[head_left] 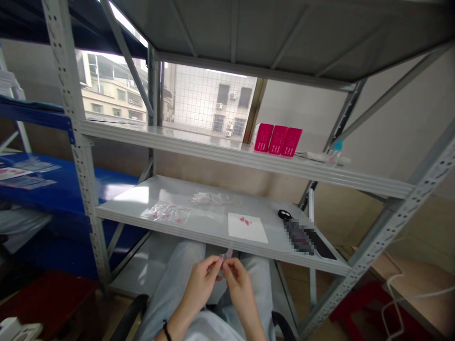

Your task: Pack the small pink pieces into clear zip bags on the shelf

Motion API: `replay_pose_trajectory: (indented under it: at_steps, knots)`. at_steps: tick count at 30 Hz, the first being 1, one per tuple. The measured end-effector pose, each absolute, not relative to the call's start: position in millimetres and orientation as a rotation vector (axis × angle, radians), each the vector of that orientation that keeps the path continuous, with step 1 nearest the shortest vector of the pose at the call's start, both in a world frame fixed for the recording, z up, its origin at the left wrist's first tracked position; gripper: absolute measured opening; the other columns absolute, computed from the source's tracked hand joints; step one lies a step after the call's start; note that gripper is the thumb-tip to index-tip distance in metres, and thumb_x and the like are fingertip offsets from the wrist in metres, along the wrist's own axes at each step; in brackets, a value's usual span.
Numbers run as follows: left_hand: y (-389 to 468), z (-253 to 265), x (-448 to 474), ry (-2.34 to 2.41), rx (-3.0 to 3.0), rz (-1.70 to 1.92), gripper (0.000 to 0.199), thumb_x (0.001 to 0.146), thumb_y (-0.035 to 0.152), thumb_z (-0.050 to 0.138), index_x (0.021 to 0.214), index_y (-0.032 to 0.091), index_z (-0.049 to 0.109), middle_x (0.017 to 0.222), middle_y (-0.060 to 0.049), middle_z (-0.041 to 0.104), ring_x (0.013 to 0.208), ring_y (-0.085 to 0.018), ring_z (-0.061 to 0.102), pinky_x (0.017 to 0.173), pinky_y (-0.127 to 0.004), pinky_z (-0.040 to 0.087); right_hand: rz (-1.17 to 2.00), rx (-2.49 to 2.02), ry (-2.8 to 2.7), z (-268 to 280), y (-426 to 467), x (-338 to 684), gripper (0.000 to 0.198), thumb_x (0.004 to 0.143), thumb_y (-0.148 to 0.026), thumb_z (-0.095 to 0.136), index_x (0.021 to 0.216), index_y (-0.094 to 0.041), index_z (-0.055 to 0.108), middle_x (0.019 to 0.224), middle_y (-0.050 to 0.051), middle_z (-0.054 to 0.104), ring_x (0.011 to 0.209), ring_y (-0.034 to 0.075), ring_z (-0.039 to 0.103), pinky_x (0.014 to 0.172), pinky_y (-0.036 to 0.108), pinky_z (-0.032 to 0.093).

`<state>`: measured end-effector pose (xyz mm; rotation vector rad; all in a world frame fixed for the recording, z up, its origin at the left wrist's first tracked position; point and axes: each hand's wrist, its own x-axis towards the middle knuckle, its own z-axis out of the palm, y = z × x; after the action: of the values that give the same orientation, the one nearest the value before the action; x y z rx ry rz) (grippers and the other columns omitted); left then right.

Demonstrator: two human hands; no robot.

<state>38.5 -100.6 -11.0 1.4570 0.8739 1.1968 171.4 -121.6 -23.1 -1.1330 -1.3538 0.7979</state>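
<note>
My left hand [209, 273] and my right hand [236, 274] meet above my lap, just in front of the shelf edge. Between their fingertips is a small clear plastic bag [227, 254], pinched from both sides; what it contains is too small to make out. On the grey shelf [209, 222] ahead lies a white sheet of paper [253, 233] with several small pink pieces [245, 221] on it. To the left are flat clear bags [167, 213] with small pink pieces inside. Behind them sits a loose pile of clear bags [210, 198].
Pink boxes [278, 139] stand on the upper shelf, with a white cloth-like item [314, 156] beside them. A black ring-shaped object [285, 214] and a flat black item [323, 245] lie at the right. A metal post [80, 170] rises at left; a blue table [67, 189] is beyond.
</note>
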Motion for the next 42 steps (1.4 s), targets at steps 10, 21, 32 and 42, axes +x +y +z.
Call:
replay_pose_trajectory:
  at_steps: [10,21,32,42]
  knots:
    - [-111,-4,41,0.808,1.382,1.206,0.026,0.086,0.04,0.059,0.082,0.017,0.07,0.073,-0.003,0.064,0.072,-0.019,0.058,0.068,-0.026,0.047,0.691,-1.136,-1.277,-24,-127,167,0.021,0.088,-0.04,0.06,0.095,-0.02,0.064,0.086,0.004,0.065,0.077,0.019,0.06,0.069,0.027,0.047]
    - [-99,-14,39,0.853,1.26,1.165,0.031,0.086,0.045,0.06,0.079,0.015,0.069,0.066,0.0,0.059,0.064,-0.015,0.054,0.064,-0.025,0.046,0.621,-1.203,-1.279,-35,-121,165,0.022,0.091,-0.038,0.055,0.09,-0.019,0.067,0.086,0.005,0.065,0.079,0.019,0.061,0.07,0.027,0.048]
    - [-94,-20,38,0.963,1.446,1.171,0.029,0.084,0.042,0.061,0.08,0.015,0.071,0.067,-0.004,0.069,0.062,-0.018,0.061,0.059,-0.025,0.047,0.944,-1.064,-1.224,-29,-125,164,0.027,0.089,-0.04,0.058,0.097,-0.019,0.073,0.085,0.006,0.07,0.079,0.02,0.062,0.071,0.028,0.049]
    - [-96,-20,38,1.032,1.635,1.158,0.026,0.087,0.036,0.057,0.072,0.016,0.066,0.064,-0.002,0.066,0.061,-0.015,0.059,0.059,-0.023,0.043,0.977,-1.055,-1.17,-29,-124,165,0.025,0.087,-0.041,0.062,0.089,-0.017,0.069,0.072,0.001,0.063,0.065,0.014,0.053,0.06,0.023,0.042]
